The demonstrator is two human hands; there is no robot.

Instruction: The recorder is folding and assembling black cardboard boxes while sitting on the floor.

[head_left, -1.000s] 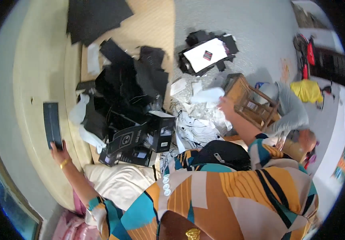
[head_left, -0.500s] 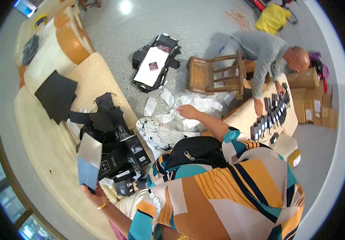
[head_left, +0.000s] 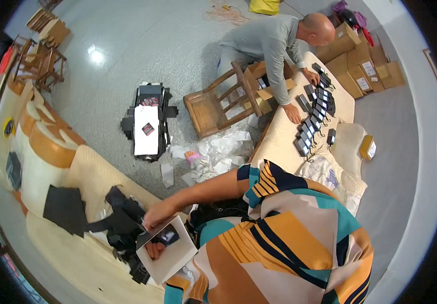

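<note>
A white-walled box (head_left: 179, 256) sits tilted low at the left of my lap, its open side facing up. Inside it, a small dark item (head_left: 169, 235) shows against the wall. Curled fingers of my left hand (head_left: 154, 249) appear within the box outline, gripping it; the rest of that hand and its forearm are hidden. My right hand (head_left: 158, 215) reaches across my body and closes on the upper left edge of the box, with its fingertips partly hidden. Black boxes and wrappings (head_left: 122, 218) lie beside it on the sofa.
A stack of black and white packaging (head_left: 146, 129) lies on the floor near plastic scraps (head_left: 223, 147) and a wooden chair (head_left: 213, 109). A co-worker (head_left: 274, 45) leans over a padded seat with rows of small black devices (head_left: 312, 124). Cardboard boxes (head_left: 353, 63) stand behind.
My right hand has swung left to the box. The flat pale piece in my left hand no longer shows; an open white box is there now. The view has turned right.
</note>
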